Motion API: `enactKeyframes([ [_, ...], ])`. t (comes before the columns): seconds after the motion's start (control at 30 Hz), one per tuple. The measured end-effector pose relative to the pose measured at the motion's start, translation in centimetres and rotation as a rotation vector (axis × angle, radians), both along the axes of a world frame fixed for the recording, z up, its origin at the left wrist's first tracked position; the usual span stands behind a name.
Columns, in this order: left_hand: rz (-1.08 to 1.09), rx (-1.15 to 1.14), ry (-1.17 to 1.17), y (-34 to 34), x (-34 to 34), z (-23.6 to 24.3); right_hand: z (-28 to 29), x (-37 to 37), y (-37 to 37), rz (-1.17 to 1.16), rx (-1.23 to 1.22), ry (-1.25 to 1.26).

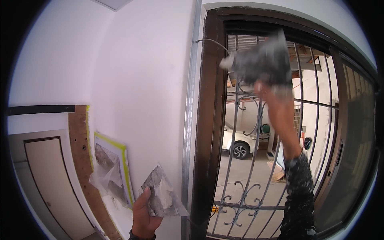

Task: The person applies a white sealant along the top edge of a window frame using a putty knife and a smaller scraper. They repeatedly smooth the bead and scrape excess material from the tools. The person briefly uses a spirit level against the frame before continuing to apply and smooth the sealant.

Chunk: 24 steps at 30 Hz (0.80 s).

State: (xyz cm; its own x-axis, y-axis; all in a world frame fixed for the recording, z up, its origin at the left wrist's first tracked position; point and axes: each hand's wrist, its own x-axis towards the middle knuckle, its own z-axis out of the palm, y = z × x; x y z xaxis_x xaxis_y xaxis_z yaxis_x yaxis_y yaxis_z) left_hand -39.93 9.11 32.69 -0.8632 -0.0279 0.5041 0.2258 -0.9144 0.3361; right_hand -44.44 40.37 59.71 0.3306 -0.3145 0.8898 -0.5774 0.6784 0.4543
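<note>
Grey plaster covers two flat trowels: the left hand (143, 216) grips one trowel (162, 194) low by the white wall (140, 80), the right hand (276, 102) grips the second trowel (262, 60) high before the brown door frame (208, 120). One iron gate (244, 168) and one white car (240, 144) show outside.

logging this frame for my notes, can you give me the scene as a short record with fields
place: indoors at a white wall beside a dark brown door frame
left hand: left hand low, holds a plaster-smeared flat blade by its edge
right hand: right hand raised high, holds a grey smeared trowel in front of the grille
grille: curled metal bars across the opening
outside: pale car on a paved yard
wall patch: taped plastic sheet with yellow edging, lower left
</note>
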Motion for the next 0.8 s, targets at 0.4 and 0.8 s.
enactKeyframes([
  [0.4,0.002,-0.159,-0.030,8.9,2.0,4.4,-16.4,1.4,1.1,0.265,0.770,-0.262],
  [0.8,0.445,-0.303,0.006,7.9,6.6,5.2,-14.5,-0.5,6.3,0.052,0.636,-0.236],
])
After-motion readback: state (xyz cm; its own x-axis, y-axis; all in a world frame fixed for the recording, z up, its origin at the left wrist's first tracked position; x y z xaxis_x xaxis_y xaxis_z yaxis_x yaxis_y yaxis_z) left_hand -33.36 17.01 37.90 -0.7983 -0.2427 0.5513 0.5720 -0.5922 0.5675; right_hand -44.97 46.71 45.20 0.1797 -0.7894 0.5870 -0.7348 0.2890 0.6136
